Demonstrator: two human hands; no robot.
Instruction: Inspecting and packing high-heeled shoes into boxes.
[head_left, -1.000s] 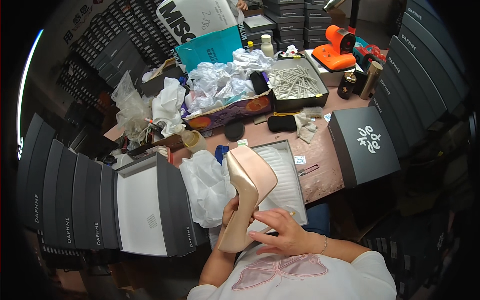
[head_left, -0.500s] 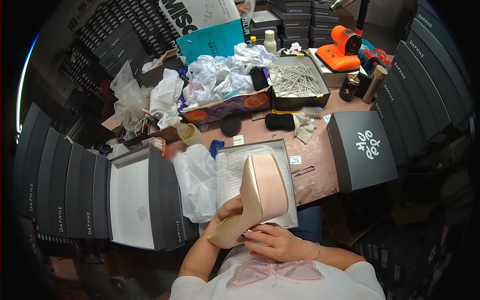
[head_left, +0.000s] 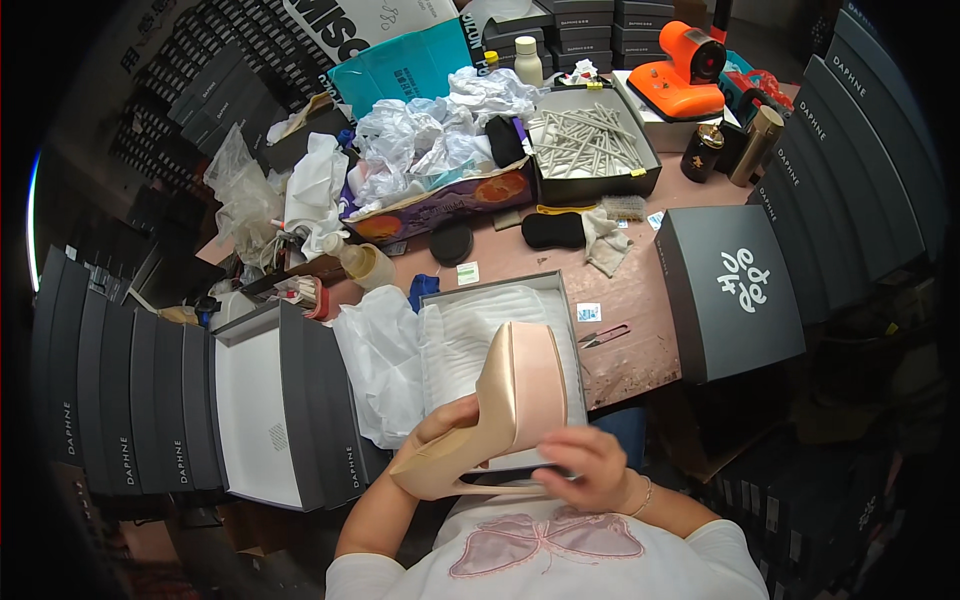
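A beige-pink satin platform high-heeled shoe (head_left: 537, 390) is tilted in front of my chest, its slim heel pointing right along the bottom. My left hand (head_left: 443, 422) is wrapped round the shoe from the left, its fingers partly hidden behind it. By the heel tip, my right hand (head_left: 598, 472) is raised with bent fingers smeared by motion; whether it touches the heel or holds anything is unclear. Behind the shoe lies an open shoebox (head_left: 572, 340) lined with white tissue paper (head_left: 455, 345).
Loose white tissue (head_left: 380, 365) lies left of the shoebox, with small thread snips (head_left: 605, 336) to its right. A closed dark shoebox (head_left: 735, 300) stands farther right. Behind are a carton of crumpled paper (head_left: 440, 205), a box of white sticks (head_left: 590, 140) and an orange device (head_left: 680, 75).
My right hand has come away from the shoe's underside and moved right, uncovering the heel. The shoe has shifted slightly left and down in my left hand.
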